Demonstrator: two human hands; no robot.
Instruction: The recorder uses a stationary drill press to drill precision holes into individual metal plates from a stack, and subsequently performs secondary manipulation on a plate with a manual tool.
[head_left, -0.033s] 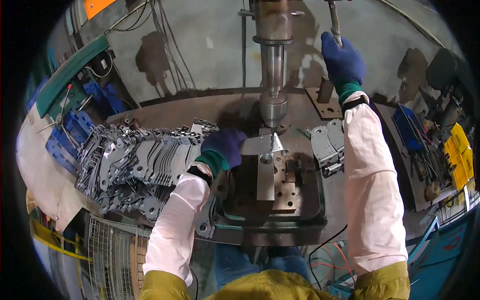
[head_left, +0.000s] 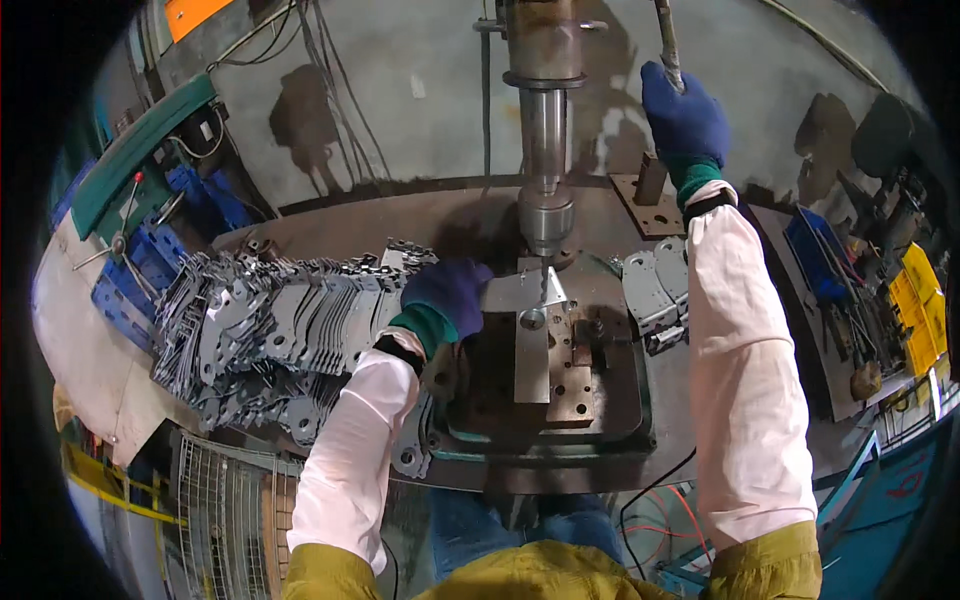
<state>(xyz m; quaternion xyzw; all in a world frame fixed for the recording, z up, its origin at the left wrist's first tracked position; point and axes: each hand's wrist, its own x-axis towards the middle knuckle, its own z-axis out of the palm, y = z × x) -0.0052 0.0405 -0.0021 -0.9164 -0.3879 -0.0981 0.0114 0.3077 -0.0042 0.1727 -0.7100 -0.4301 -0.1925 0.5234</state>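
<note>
My left hand, in a purple-blue glove with a green cuff, is closed on the left end of a flat grey metal plate. The plate's other end lies on a steel drilling fixture, beneath the drill chuck. A thin drill bit comes down from the chuck to the plate; whether it has entered the metal I cannot tell. Raised at the upper right, my right hand, gloved alike, is wrapped round the wrapped-looking lever handle of the drill press.
Heaped grey metal plates cover the bench to the left. A smaller stack of plates lies right of the fixture. Behind it stands a rusty steel block on a base. Far right are a blue tray and a yellow bin.
</note>
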